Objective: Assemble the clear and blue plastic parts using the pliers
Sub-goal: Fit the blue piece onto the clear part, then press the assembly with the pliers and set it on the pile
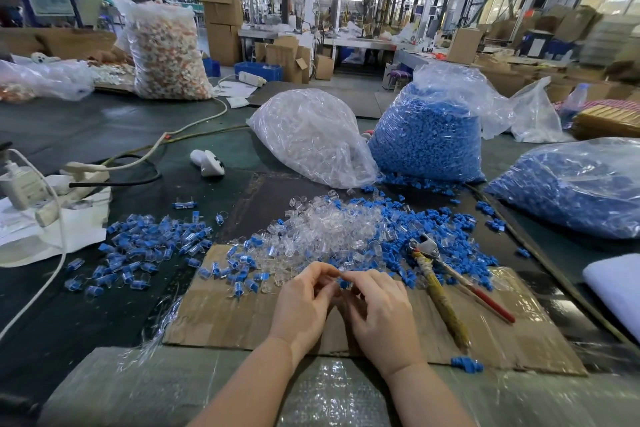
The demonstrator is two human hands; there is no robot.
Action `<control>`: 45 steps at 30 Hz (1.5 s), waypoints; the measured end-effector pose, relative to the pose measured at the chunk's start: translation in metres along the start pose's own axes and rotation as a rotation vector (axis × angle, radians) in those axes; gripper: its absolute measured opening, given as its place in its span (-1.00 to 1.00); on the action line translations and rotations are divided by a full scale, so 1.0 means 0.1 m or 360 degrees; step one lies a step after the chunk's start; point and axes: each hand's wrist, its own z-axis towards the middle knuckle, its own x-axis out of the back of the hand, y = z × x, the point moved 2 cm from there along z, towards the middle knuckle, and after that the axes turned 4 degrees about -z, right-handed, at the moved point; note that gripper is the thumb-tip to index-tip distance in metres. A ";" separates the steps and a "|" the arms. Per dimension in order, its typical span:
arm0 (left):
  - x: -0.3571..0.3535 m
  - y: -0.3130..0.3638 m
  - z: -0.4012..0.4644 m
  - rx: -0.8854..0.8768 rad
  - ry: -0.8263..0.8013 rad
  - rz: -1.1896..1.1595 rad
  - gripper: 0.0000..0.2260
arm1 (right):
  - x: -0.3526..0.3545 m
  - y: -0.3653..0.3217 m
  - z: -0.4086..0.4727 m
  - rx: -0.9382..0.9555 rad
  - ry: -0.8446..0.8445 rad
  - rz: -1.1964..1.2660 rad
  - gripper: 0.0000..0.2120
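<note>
Both hands meet above the cardboard (221,315): the left hand (304,302) and right hand (377,308) pinch one small blue part (343,284) between their fingers, its axis mostly hidden. The pliers (446,284) lie at 3 o'clock of the hands, jaws pointing to 11 o'clock.

a white power strip (74,184) with cables lies at the left on white paper (52,236). a big bag of orange-white pieces (166,52) stands far behind, near cardboard boxes (221,28).
</note>
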 end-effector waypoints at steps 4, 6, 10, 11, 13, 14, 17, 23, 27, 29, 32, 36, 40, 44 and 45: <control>0.00 -0.01 0.01 -0.0001 -0.0004 0.0022 -0.78 | -0.01 0.01 0.01 -0.0007 -0.0012 0.0005 -0.79; 0.00 -0.01 0.02 -0.0016 0.0001 0.0051 -0.78 | 0.00 0.00 0.02 0.0020 0.0028 0.0003 -0.80; 0.01 0.00 0.02 -0.0047 0.0028 0.0133 -0.78 | -0.01 0.00 0.02 0.0047 0.0072 -0.0009 -0.80; 0.01 0.00 0.01 -0.0048 0.0037 0.0154 -0.77 | -0.01 0.00 0.01 0.0051 0.0073 -0.0013 -0.80; 0.02 0.01 0.01 -0.0045 0.0044 0.0189 -0.75 | -0.01 0.00 0.01 0.0059 0.0074 -0.0017 -0.80; 0.02 0.01 0.01 -0.0043 0.0046 0.0198 -0.74 | -0.01 0.00 0.01 0.0065 0.0070 -0.0018 -0.81; 0.02 0.02 0.01 -0.0031 0.0044 0.0207 -0.74 | -0.01 -0.01 0.01 0.0074 0.0044 -0.0027 -0.82; 0.01 0.03 0.00 0.0015 0.0039 0.0141 -0.81 | 0.08 0.08 0.04 -0.0241 0.0272 -0.0068 -0.81; 0.02 0.05 -0.02 0.0003 0.0032 0.0178 -0.81 | 0.24 0.37 0.09 -0.0866 0.0021 -0.0573 -0.59; 0.02 0.05 -0.02 -0.0003 0.0026 0.0188 -0.81 | 0.33 0.58 0.09 -0.1170 -0.0299 -0.0771 -0.42; 0.02 0.06 -0.02 -0.0006 0.0020 0.0201 -0.82 | 0.41 0.77 0.10 -0.1358 -0.0575 -0.0733 -0.29; 0.02 0.05 -0.02 0.0009 0.0020 0.0203 -0.81 | 0.42 0.81 0.10 -0.1326 -0.0664 -0.0757 -0.27; 0.02 0.05 -0.02 0.0016 0.0008 0.0210 -0.80 | 0.43 0.78 0.11 -0.1302 -0.0622 -0.0753 -0.48; 0.02 0.06 -0.02 0.0034 0.0009 0.0185 -0.80 | 0.48 0.70 0.15 -0.1288 -0.0586 -0.0818 -0.60; 0.03 0.07 -0.02 0.0031 0.0016 0.0182 -0.80 | 0.50 0.68 0.16 -0.1286 -0.0573 -0.0824 -0.62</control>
